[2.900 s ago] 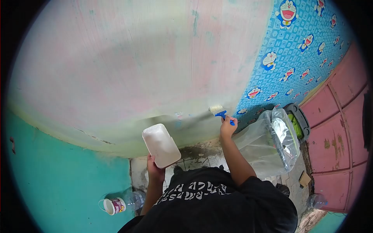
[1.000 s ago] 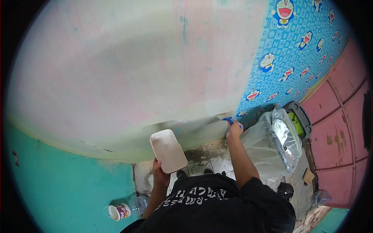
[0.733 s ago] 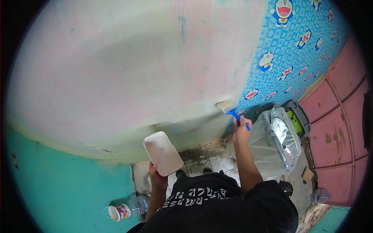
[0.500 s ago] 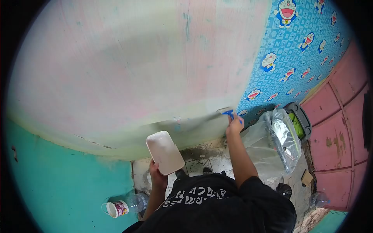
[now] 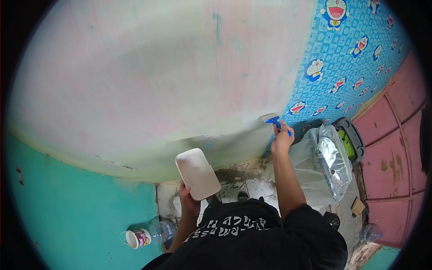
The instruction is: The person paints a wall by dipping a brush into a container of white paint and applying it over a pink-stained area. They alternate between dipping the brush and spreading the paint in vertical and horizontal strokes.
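Note:
My right hand (image 5: 282, 138) is closed around the handle of a blue paintbrush (image 5: 273, 120). Its pale bristles meet the whitish painted wall (image 5: 180, 81) just left of the edge of the blue cartoon wallpaper (image 5: 310, 96). Lower and to the left, my left hand (image 5: 188, 200) grips the near end of a white rectangular plastic tray (image 5: 198, 173). The tray's open side tilts up toward me, with a pale coating inside. Streaks of pink and green show through the wall's white layer.
Clear plastic sheeting (image 5: 294, 171) and a grey bin (image 5: 353, 141) stand at the right, before a pink panelled door (image 5: 391, 153). At lower left are a white bucket (image 5: 137, 238) and a large clear bottle (image 5: 163, 231) near the teal wall (image 5: 81, 211).
My right hand and the paintbrush have moved up the wall and slightly right. The tray in my left hand has shifted a little right in view.

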{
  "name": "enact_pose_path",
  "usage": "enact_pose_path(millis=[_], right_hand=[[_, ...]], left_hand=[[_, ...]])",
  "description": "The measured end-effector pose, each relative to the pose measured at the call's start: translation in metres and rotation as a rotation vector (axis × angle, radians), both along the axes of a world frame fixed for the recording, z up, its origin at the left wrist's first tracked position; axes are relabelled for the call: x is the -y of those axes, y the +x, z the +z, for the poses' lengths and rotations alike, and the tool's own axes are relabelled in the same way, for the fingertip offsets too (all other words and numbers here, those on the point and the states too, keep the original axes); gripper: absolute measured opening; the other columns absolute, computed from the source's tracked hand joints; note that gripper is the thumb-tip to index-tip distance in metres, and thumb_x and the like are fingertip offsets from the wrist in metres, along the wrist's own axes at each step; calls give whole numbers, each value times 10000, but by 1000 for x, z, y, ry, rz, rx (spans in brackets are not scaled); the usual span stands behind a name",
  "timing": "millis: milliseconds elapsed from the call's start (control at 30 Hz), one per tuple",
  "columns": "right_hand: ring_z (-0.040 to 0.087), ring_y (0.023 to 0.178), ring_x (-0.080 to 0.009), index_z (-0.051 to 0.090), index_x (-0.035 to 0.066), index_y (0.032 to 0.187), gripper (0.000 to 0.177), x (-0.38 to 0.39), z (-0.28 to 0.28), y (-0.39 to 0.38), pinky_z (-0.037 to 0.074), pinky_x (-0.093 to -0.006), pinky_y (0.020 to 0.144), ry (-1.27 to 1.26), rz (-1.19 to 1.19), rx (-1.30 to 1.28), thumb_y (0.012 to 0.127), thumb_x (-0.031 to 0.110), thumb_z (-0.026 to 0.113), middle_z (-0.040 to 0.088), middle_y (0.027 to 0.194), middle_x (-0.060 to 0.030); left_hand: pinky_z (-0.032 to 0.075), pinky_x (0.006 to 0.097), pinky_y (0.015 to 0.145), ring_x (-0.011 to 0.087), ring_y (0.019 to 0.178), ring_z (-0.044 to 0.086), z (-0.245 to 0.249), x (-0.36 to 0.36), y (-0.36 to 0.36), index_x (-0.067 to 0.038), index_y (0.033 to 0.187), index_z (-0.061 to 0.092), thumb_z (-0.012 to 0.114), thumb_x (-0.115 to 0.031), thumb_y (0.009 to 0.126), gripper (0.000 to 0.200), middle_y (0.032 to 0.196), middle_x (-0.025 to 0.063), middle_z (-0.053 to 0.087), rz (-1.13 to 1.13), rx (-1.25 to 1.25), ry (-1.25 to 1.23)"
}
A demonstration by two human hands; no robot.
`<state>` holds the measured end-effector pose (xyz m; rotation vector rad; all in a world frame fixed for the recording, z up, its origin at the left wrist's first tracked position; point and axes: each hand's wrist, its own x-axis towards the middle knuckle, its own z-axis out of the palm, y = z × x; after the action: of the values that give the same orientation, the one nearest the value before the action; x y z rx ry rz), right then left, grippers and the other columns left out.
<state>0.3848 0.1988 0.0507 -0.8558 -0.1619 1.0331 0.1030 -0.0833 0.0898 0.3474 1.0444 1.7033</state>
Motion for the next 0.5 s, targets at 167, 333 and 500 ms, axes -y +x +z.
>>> enact_pose_path(millis=[167,333,500], right_hand=[[650,939,-207,477,40,941,189,37,-64,19,627,-358,847,46,27,114,973,71,661,601,1014,-120],[631,978,-230,452,53,933,238,2,-94,1,617,-390,855,-156,-46,55,944,53,689,590,1055,-134],[666,1023,-248,479,36,987,152,24,97,-1,608,-380,919,132,65,47,975,26,631,639,1094,-181]], left_hand=[[548,437,956,273,1165,610,8,-4,9,-44,1395,416,586,-261,858,603,1262,123,567,44,-6,15],[520,444,1007,281,1200,595,6,-1,10,-41,1405,406,558,-241,879,583,1293,135,560,46,-14,-21],[494,449,1047,291,1217,588,3,4,5,-36,1410,398,540,-234,898,567,1316,142,553,75,13,10]])
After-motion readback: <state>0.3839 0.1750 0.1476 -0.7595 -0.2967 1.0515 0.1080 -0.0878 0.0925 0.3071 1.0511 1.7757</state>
